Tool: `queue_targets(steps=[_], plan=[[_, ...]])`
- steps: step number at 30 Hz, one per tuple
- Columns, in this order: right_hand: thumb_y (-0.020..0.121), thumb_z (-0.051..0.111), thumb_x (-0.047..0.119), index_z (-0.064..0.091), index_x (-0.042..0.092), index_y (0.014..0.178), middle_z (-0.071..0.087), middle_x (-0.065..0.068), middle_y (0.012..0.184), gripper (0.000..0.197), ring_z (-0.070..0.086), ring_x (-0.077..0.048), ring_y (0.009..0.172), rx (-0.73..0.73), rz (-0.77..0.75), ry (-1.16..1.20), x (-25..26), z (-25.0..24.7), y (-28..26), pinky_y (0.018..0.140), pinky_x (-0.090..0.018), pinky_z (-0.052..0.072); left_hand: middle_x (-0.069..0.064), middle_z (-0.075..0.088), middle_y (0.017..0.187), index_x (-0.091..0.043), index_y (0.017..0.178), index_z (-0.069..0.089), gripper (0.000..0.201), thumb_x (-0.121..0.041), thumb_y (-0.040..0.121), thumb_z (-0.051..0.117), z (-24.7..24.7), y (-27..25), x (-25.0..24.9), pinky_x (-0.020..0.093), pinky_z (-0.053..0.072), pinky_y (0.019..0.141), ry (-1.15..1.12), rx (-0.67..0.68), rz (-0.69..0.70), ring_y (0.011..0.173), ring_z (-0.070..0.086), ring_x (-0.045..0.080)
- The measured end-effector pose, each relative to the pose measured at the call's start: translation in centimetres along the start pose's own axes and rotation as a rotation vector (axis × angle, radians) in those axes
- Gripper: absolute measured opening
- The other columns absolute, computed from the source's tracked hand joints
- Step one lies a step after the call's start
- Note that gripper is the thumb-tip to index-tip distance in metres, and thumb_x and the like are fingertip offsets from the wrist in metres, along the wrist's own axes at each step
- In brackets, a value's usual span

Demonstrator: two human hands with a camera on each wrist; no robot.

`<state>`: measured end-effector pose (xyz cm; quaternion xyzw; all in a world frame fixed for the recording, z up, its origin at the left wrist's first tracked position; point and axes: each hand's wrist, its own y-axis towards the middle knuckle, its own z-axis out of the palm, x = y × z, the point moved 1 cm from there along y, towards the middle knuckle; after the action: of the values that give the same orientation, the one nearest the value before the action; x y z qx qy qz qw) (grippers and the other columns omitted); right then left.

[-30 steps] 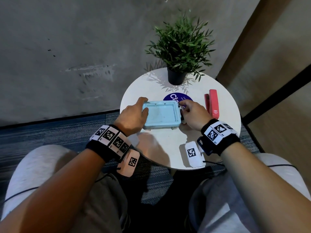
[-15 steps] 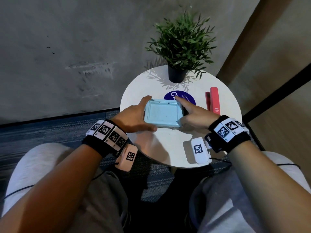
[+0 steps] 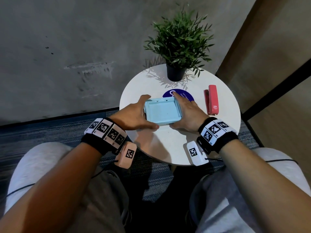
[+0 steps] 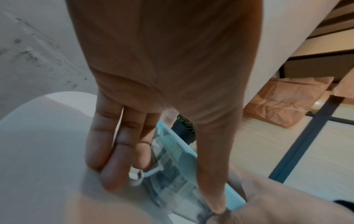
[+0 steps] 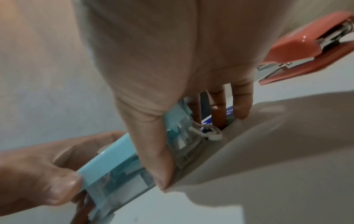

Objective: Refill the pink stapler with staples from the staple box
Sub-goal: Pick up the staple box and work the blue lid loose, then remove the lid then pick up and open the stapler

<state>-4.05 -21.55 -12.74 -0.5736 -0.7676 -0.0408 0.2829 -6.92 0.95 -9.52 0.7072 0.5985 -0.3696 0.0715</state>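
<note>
Light blue staple box (image 3: 162, 112) near the middle of the round white table (image 3: 168, 148), gripped from both sides: left hand (image 3: 133, 115) clasps its left edge, thumb along the near side; right hand (image 3: 186, 113) clasps the right edge, forefinger stretched over the far corner. Pink stapler (image 3: 212, 100) lies apart at right, untouched, lengthwise near-to-far. Potted plant (image 3: 178, 46) at the far edge; a purple sticker (image 3: 188, 96) just beyond the box.

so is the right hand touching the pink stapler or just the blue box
Apart. The head view shows bare table between the right hand and the pink stapler; its fingers and thumb grip only the blue box.
</note>
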Motion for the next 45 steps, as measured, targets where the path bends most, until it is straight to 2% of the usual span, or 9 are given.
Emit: queue_targets(steps=[2, 6, 10, 19, 22, 26, 32, 38, 45], plan=[[0.061, 0.083, 0.045, 0.003, 0.025, 0.159, 0.038, -0.003, 0.157, 0.128, 0.036, -0.032, 0.139, -0.010, -0.002, 0.000, 0.1, 0.0, -0.1, 0.114, -0.046, 0.031, -0.012, 0.055, 0.116, -0.031, 0.149, 0.015, 0.110, -0.050, 0.066, 0.084, 0.1, 0.0, -0.1, 0.030, 0.051, 0.083, 0.023, 0.007, 0.025, 0.101, 0.059, 0.017], [0.061, 0.083, 0.044, -0.003, 0.029, 0.159, 0.038, 0.000, 0.158, 0.131, 0.033, -0.034, 0.142, -0.021, 0.017, 0.022, 0.1, -0.1, -0.5, 0.113, -0.050, 0.033, -0.008, 0.063, 0.102, -0.033, 0.131, 0.030, 0.087, -0.046, 0.065, 0.085, -0.1, 0.0, -0.1, 0.028, 0.056, 0.065, 0.008, -0.006, 0.017, 0.084, 0.064, 0.010], [0.068, 0.084, 0.040, -0.014, 0.030, 0.158, 0.038, 0.000, 0.158, 0.133, 0.035, -0.035, 0.140, -0.033, 0.047, 0.032, 0.4, -0.4, -1.0, 0.111, -0.051, 0.034, -0.008, 0.063, 0.092, -0.033, 0.130, 0.032, 0.083, -0.044, 0.066, 0.085, -0.2, -0.2, 0.0, 0.028, 0.056, 0.062, -0.022, -0.021, 0.000, 0.082, 0.070, 0.021], [0.071, 0.085, 0.040, -0.005, 0.032, 0.159, 0.050, -0.003, 0.150, 0.127, 0.039, -0.036, 0.132, -0.023, 0.036, 0.077, 0.0, -0.7, -1.3, 0.107, -0.047, 0.037, 0.016, 0.072, 0.094, -0.027, 0.133, 0.031, 0.084, -0.029, 0.071, 0.087, -0.9, 0.4, 0.8, 0.058, 0.059, 0.071, -0.360, 0.035, -0.036, 0.073, 0.072, 0.036], [0.068, 0.083, 0.044, 0.008, 0.041, 0.156, 0.060, 0.000, 0.139, 0.116, 0.047, -0.032, 0.122, -0.044, 0.000, 0.063, 0.0, -0.6, -1.3, 0.103, -0.047, 0.042, 0.010, 0.066, 0.104, -0.024, 0.138, 0.027, 0.086, -0.032, 0.075, 0.084, -1.5, 0.8, 1.5, 0.048, 0.062, 0.069, -0.362, -0.038, -0.039, 0.072, 0.070, 0.027], [0.075, 0.083, 0.039, 0.010, 0.035, 0.157, 0.056, -0.005, 0.141, 0.110, 0.043, -0.029, 0.124, -0.022, 0.025, 0.045, -0.1, -0.8, -1.6, 0.101, -0.043, 0.041, -0.004, 0.057, 0.113, -0.022, 0.143, 0.025, 0.092, -0.036, 0.074, 0.084, -1.9, 2.1, 2.5, 0.017, 0.052, 0.061, -0.335, -0.181, -0.031, 0.085, 0.062, 0.009], [0.078, 0.082, 0.037, 0.007, 0.027, 0.159, 0.051, -0.006, 0.147, 0.111, 0.040, -0.027, 0.129, -0.016, 0.029, 0.022, 0.1, -1.0, -2.3, 0.103, -0.039, 0.040, 0.005, 0.056, 0.129, -0.012, 0.139, 0.037, 0.112, -0.060, 0.051, 0.086, -3.6, 5.9, 2.4, 0.041, 0.054, 0.095, -0.257, -0.293, -0.054, 0.115, 0.058, 0.022], [0.080, 0.081, 0.036, 0.010, 0.031, 0.158, 0.055, -0.007, 0.140, 0.106, 0.044, -0.025, 0.121, 0.002, 0.035, 0.005, -0.5, -1.8, -3.5, 0.095, -0.035, 0.040, 0.004, 0.050, 0.135, -0.010, 0.151, 0.028, 0.111, -0.053, 0.066, 0.084, -3.3, 8.7, 2.5, 0.033, 0.045, 0.101, -0.103, -0.160, -0.044, 0.119, 0.053, 0.022], [0.079, 0.081, 0.035, 0.009, 0.034, 0.157, 0.062, -0.008, 0.129, 0.106, 0.042, -0.020, 0.105, 0.012, 0.030, -0.005, -1.0, -2.0, -4.1, 0.080, -0.034, 0.036, 0.017, 0.035, 0.144, -0.011, 0.153, 0.024, 0.111, -0.063, 0.070, 0.075, -2.3, 9.8, 2.2, 0.044, 0.038, 0.110, 0.201, -0.185, -0.068, 0.131, 0.040, 0.034]])
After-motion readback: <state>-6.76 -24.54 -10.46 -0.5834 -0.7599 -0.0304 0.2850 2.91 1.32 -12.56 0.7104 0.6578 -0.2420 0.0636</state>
